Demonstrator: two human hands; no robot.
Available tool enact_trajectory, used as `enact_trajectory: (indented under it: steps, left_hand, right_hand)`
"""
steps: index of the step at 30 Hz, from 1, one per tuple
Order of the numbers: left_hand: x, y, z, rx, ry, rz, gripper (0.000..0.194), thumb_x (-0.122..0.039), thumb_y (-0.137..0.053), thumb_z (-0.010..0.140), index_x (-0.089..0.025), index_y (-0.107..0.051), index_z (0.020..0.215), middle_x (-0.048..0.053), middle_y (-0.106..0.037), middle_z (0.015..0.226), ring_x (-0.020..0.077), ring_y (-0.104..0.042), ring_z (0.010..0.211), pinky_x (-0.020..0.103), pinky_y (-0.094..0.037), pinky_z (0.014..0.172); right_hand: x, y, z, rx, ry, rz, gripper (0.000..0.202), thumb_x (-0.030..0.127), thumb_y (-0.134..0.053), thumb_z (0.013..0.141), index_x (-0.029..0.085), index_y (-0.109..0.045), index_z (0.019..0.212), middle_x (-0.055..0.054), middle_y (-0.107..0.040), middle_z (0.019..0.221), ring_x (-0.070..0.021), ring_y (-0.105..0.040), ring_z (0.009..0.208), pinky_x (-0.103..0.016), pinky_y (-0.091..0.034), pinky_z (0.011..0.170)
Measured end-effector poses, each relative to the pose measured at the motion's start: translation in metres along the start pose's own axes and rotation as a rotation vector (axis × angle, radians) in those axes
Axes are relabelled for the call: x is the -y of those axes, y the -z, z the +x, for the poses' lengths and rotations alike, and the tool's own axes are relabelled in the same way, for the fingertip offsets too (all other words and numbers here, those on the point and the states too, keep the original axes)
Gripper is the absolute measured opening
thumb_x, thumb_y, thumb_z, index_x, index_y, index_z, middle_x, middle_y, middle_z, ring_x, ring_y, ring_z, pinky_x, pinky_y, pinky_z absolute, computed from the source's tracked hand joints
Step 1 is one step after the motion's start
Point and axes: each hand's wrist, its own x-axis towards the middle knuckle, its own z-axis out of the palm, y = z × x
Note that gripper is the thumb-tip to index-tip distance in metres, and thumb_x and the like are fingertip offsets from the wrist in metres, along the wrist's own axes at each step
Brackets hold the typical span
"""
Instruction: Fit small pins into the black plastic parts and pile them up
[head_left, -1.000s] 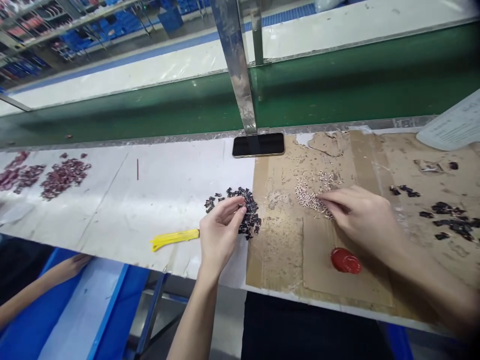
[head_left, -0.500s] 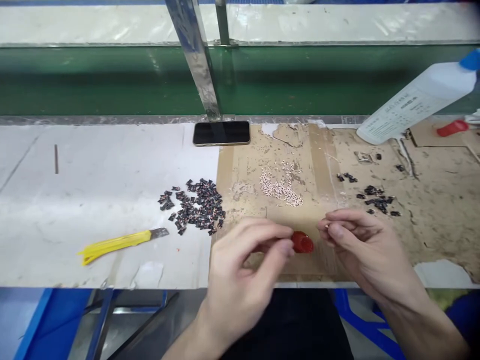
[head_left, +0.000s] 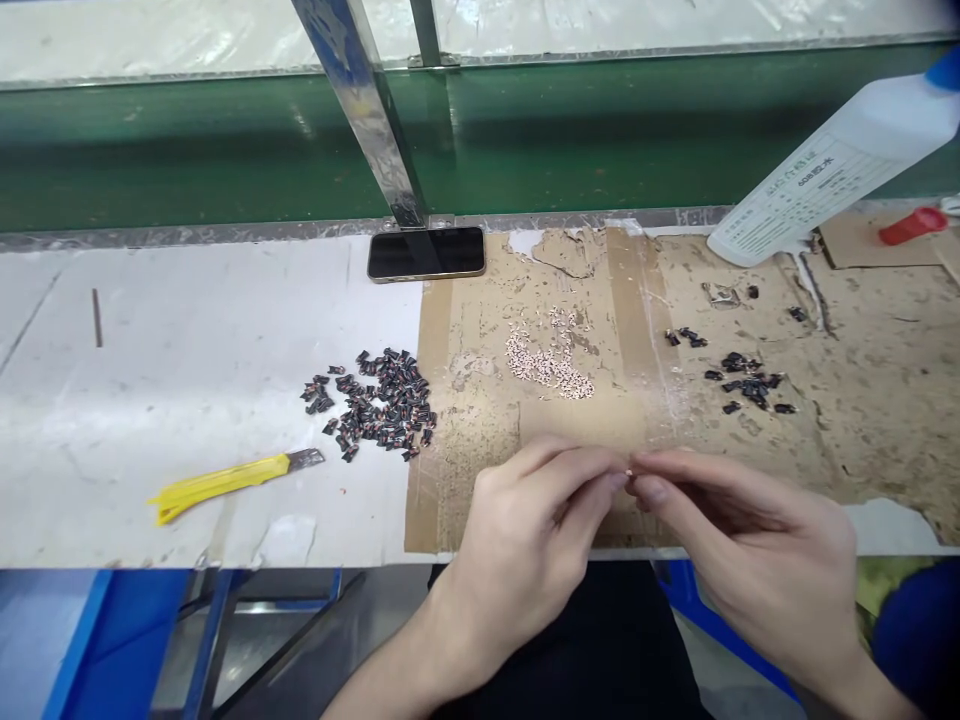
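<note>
My left hand (head_left: pixel 536 535) is closed in a pinch at the front of the cardboard; whatever sits between its fingertips is too small to make out. Facing it, my right hand (head_left: pixel 750 540) pinches a tiny copper-coloured piece (head_left: pixel 629 474), and the fingertips of both hands nearly meet there. Just beyond the hands lies a scatter of tiny copper-coloured pieces (head_left: pixel 551 365). A heap of small black parts (head_left: pixel 386 405) with coppery bits is to the left, and a smaller group of black parts (head_left: pixel 750 383) to the right. The red cup-like piece seen earlier is hidden by my hands.
A yellow utility knife (head_left: pixel 225 485) lies on the white left part, blade bare. At the back are a phone (head_left: pixel 427 254) and a metal post (head_left: pixel 375 130). A white bottle (head_left: pixel 832 165) leans at the back right near a red cap (head_left: pixel 911 227).
My hands have come together, the left moving right and the right slightly left, so their fingertips nearly touch. The red piece between them has gone out of sight. The view has shifted slightly.
</note>
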Motion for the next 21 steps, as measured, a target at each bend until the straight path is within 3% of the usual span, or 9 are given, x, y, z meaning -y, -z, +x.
enact_trajectory:
  steps: [3, 8, 12, 17, 21]
  left_hand:
    - [-0.004, 0.002, -0.002, 0.062, 0.159, -0.138, 0.009, -0.015, -0.071, 0.101, -0.02, -0.078, 0.097, 0.0, -0.077, 0.089, 0.0105, -0.073, 0.071, 0.019, -0.061, 0.071]
    - [-0.005, 0.005, -0.006, 0.178, 0.389, -0.307, 0.01, -0.021, -0.074, 0.1, -0.023, -0.081, 0.093, -0.002, -0.072, 0.074, 0.0109, -0.069, 0.063, 0.02, -0.057, 0.062]
    - [-0.005, 0.001, -0.014, 0.216, 0.565, -0.491, 0.011, -0.024, -0.075, 0.097, -0.022, -0.083, 0.089, 0.0, -0.074, 0.076, 0.0123, -0.071, 0.059, 0.02, -0.059, 0.055]
    - [-0.006, -0.007, -0.025, 0.09, 0.494, -0.466, 0.013, -0.014, -0.077, 0.092, -0.021, -0.085, 0.086, 0.002, -0.077, 0.073, 0.0129, -0.071, 0.056, 0.021, -0.059, 0.054]
    - [-0.002, -0.009, -0.03, 0.059, 0.443, -0.358, 0.011, -0.014, -0.078, 0.092, -0.023, -0.086, 0.089, 0.001, -0.08, 0.075, 0.0135, -0.073, 0.059, 0.02, -0.059, 0.053]
  right_hand:
    - [-0.005, 0.004, 0.0, 0.057, 0.051, 0.032, 0.026, 0.012, -0.079, 0.091, 0.034, -0.081, 0.105, 0.005, -0.083, 0.094, -0.0125, -0.079, 0.08, -0.019, -0.066, 0.072]
    - [-0.008, 0.015, 0.006, 0.263, 0.147, 0.085, 0.022, 0.007, -0.075, 0.092, 0.027, -0.076, 0.102, 0.001, -0.078, 0.088, -0.0144, -0.076, 0.079, -0.023, -0.064, 0.067]
    - [-0.008, 0.018, 0.002, 0.304, 0.181, -0.014, 0.019, 0.007, -0.073, 0.093, 0.025, -0.074, 0.1, -0.002, -0.075, 0.094, -0.0144, -0.074, 0.08, -0.023, -0.063, 0.067]
    - [-0.008, 0.009, -0.016, 0.284, 0.092, 0.035, 0.019, 0.008, -0.068, 0.096, 0.025, -0.07, 0.104, -0.004, -0.072, 0.099, -0.0158, -0.073, 0.086, -0.024, -0.064, 0.07]
    - [-0.014, 0.007, -0.024, 0.302, 0.002, 0.051, 0.015, 0.01, -0.065, 0.098, 0.025, -0.066, 0.103, -0.005, -0.07, 0.101, -0.017, -0.071, 0.089, -0.026, -0.063, 0.073]
